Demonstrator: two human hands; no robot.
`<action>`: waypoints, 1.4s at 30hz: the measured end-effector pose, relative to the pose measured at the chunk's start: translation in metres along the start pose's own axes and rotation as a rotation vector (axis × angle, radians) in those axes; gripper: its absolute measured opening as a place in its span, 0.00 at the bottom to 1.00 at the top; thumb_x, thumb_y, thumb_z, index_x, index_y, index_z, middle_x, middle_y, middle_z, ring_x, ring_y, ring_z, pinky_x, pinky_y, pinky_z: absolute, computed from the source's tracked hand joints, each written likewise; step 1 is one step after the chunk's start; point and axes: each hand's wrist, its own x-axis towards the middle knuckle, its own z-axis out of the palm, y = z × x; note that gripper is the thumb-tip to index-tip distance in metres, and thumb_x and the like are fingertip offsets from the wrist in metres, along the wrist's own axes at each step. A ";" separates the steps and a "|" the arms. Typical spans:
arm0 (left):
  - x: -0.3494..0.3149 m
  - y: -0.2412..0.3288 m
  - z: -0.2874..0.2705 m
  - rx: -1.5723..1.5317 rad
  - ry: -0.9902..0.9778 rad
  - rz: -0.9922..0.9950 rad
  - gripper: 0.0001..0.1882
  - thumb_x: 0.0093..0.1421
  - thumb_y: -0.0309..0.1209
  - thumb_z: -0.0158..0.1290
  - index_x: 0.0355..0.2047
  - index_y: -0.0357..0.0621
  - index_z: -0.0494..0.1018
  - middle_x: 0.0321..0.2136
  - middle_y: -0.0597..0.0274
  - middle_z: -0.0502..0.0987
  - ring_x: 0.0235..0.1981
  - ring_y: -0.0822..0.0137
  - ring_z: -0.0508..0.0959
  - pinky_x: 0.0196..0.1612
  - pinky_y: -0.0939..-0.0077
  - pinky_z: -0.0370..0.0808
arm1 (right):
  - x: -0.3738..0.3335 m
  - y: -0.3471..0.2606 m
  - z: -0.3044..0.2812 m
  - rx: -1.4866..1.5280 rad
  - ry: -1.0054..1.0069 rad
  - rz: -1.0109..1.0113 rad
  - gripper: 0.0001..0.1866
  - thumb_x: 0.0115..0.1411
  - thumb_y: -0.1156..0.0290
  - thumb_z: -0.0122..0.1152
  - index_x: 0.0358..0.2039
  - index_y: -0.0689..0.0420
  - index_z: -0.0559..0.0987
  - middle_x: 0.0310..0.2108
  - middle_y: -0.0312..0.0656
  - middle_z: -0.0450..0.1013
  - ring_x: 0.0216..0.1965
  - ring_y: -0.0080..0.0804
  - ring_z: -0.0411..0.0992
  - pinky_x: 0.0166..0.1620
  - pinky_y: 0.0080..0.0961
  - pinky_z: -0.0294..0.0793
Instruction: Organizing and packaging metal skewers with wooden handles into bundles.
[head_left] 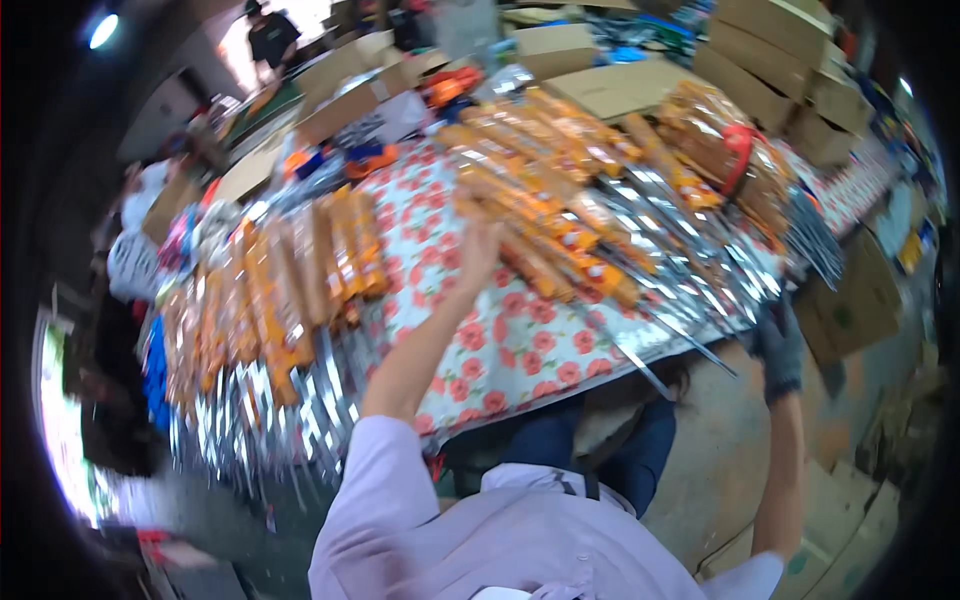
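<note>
Gloved right hand blurred, perhaps against metal rods

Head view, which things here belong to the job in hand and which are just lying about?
Likely in the job:
orange-wrapped bundles by the left hand
silvery rods near the gloved right hand
similar row at left

Seemingly just lying about:
flat cardboard sheet
stacked boxes, upper right

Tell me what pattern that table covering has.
The table covering is white with red flowers, showing best in the head view.
</note>
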 end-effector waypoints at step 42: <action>-0.271 0.070 -0.344 0.905 0.380 -0.296 0.37 0.54 0.33 0.64 0.62 0.40 0.63 0.47 0.42 0.76 0.48 0.40 0.75 0.48 0.47 0.74 | -0.266 0.268 0.046 -0.368 -0.296 0.536 0.10 0.61 0.68 0.65 0.39 0.61 0.80 0.26 0.39 0.76 0.25 0.29 0.71 0.29 0.29 0.71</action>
